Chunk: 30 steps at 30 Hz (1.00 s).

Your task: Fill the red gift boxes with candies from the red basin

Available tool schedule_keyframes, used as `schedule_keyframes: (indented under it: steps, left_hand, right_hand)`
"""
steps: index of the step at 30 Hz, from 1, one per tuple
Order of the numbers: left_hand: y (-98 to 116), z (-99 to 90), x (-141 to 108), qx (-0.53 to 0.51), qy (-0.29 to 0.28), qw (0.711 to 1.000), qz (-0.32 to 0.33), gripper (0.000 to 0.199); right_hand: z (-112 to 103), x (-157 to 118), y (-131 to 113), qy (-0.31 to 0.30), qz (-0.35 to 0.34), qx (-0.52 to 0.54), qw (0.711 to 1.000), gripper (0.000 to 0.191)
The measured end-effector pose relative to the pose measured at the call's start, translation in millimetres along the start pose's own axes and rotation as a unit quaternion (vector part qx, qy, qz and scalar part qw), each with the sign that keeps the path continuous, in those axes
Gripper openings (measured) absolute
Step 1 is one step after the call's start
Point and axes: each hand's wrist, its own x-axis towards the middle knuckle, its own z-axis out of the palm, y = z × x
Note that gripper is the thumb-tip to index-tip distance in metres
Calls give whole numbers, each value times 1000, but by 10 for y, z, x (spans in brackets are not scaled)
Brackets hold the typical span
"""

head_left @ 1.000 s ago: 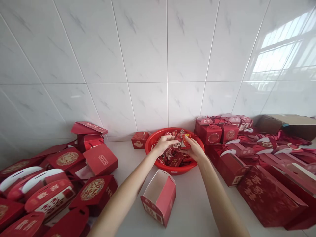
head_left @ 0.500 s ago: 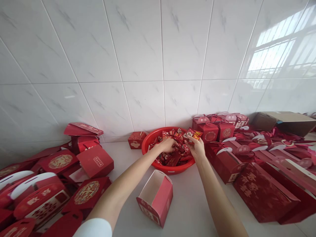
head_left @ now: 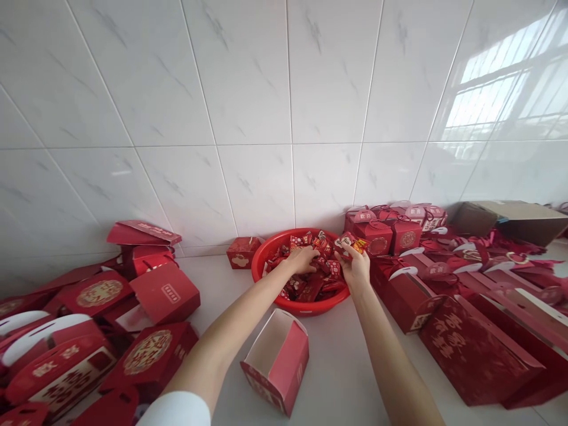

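A round red plastic basin point(head_left: 306, 309) full of small red-wrapped sweets point(head_left: 310, 288) stands against the wall. My left hand point(head_left: 304, 260) reaches in among the sweets, its fingers curled down and partly hidden; what they grip I cannot make out. At the basin's right rim, my right hand point(head_left: 357, 267) is closed around a few sweet packets point(head_left: 348, 239), red with white lettering and some yellow. Between my forearms, an open red carton point(head_left: 284, 367) stands on the white counter point(head_left: 341, 367), its pale inside showing.
Red gift boxes point(head_left: 164, 293) are heaped on the left. On the right stand more boxes point(head_left: 470, 349), several with handles and ribbons, and a brown cardboard box point(head_left: 510, 219) behind them. A small red box point(head_left: 243, 253) sits left of the basin. White tiled wall point(head_left: 252, 177) rises behind.
My right hand has shifted slightly right with the packets, which have tilted. My left hand stays in the basin, nearly still. The view has moved a little.
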Motion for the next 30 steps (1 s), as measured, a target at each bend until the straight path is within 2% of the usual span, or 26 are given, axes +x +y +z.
schedule_keyframes:
  steps: [2,6,11,14,17,21,24,30]
  left_hand:
    - [-17,-23,-17,-11,26,1000,-5,31]
    - [3,-57,-22,-35,68,997,-32,18]
    - [-21,-97,-26,-60,121,987,-83,19]
    - [-67,-135,-49,-75,129,984,-96,16]
    - [-58,-151,-66,-88,107,987,-77,16]
    - [15,-114,-70,-83,19,996,-38,3]
    - [7,-80,-73,-43,-27,997,-64,8]
    - [-136,-62,-90,-10,-51,993,-109,23]
  right_hand:
    - [1,-6,-2,3,-2,3,1000,34]
    - [2,-6,0,1,-6,-1,1000,36]
    - [-7,4,7,-2,-9,-5,1000,36]
    - [-14,9,11,-7,-9,-9,1000,37]
    - [-19,15,15,-11,-10,-13,1000,37]
    - [-15,14,11,-9,-8,-15,1000,36]
    - [-6,0,3,-8,-5,-16,1000,35]
    - [5,-37,-8,-16,-4,-25,1000,34]
